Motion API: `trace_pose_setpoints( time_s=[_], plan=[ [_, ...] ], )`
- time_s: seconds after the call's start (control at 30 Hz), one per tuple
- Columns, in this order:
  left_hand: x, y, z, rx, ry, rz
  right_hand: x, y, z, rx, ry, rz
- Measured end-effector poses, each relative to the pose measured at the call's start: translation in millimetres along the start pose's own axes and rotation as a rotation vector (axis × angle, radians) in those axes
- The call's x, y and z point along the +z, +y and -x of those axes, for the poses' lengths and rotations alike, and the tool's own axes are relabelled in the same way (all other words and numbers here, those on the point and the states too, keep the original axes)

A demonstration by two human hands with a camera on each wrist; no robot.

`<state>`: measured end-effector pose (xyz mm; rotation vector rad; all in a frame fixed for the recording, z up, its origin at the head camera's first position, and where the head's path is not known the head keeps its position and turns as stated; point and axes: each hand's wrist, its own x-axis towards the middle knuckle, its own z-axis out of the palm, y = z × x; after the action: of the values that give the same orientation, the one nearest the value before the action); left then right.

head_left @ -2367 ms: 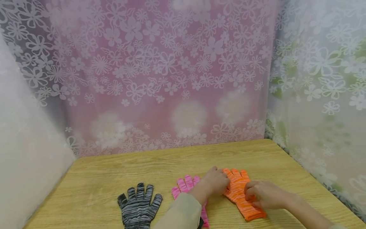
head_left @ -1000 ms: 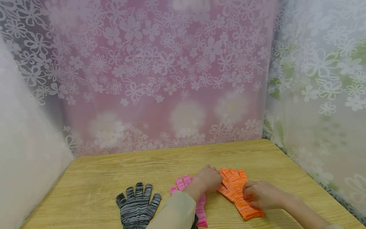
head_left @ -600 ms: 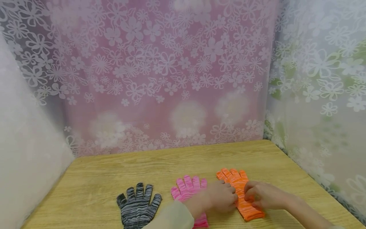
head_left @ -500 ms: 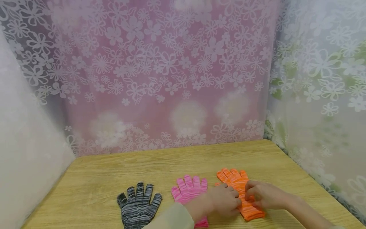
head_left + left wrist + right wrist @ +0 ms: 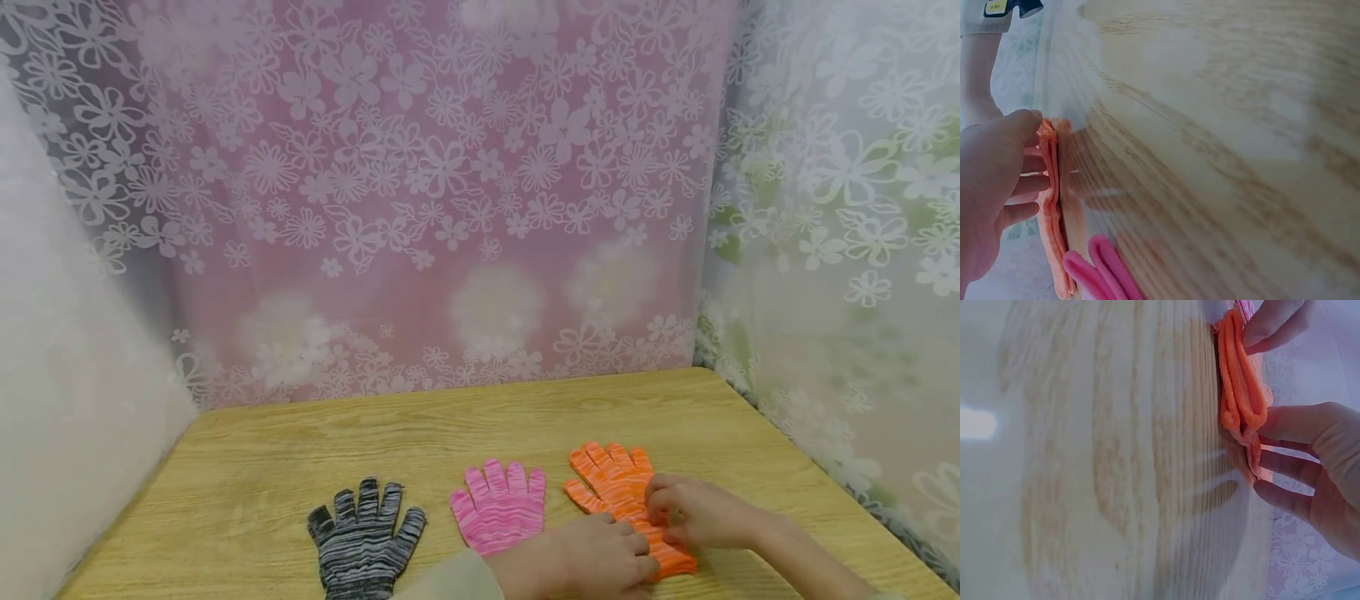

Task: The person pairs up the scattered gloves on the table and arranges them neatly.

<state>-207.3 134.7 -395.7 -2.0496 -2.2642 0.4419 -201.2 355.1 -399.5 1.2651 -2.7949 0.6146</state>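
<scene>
An orange knitted glove (image 5: 611,483) lies flat at the right of the table, its fingers spread toward the far edge. My left hand (image 5: 592,562) reaches across to the glove's near left side, fingertips at the lower palm and cuff. In the left wrist view its fingers (image 5: 1032,184) are spread and fairly straight against the orange glove (image 5: 1052,219). My right hand (image 5: 701,512) rests on the glove's right side; the right wrist view shows its fingers (image 5: 1288,465) extended at the edge by the folded cuff (image 5: 1235,375). My left forearm partly hides a pink knitted glove (image 5: 498,512).
A black-and-grey striped glove (image 5: 367,537) lies at the left, fingers pointing away. The wooden table (image 5: 360,433) has a rounded far edge. Flower-patterned curtains (image 5: 450,208) hang behind and at the right, with a pale sheet (image 5: 82,333) at the left.
My left hand has moved from the orange glove's thumb side down toward its cuff. The glove's thumb now sticks out, and the pink glove's fingers are uncovered. My right hand stays in place.
</scene>
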Motion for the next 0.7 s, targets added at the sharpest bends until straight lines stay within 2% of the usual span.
trace_pose_setpoints(
  time_s=[0.17, 0.3, 0.4, 0.57, 0.7],
  plan=[
    [1.4, 1.2, 0.8, 0.009, 0.007, -0.015, -4, 4, -2, -0.006, -0.021, -0.060],
    [3.3, 0.9, -0.5, 0.008, -0.012, 0.035, -12, 12, -5, 0.057, -0.023, -0.104],
    [5.7, 0.5, -2.1, 0.019, -0.036, 0.059, -22, 18, -10, 0.111, 0.004, -0.057],
    [8.1, 0.0, -1.7, 0.052, -0.024, -0.018, -35, 25, -23, 0.162, 0.016, 0.046],
    [9.4, -0.4, -0.4, 0.073, 0.003, -0.069, -38, 31, -35, 0.180, 0.003, 0.101]
  ],
)
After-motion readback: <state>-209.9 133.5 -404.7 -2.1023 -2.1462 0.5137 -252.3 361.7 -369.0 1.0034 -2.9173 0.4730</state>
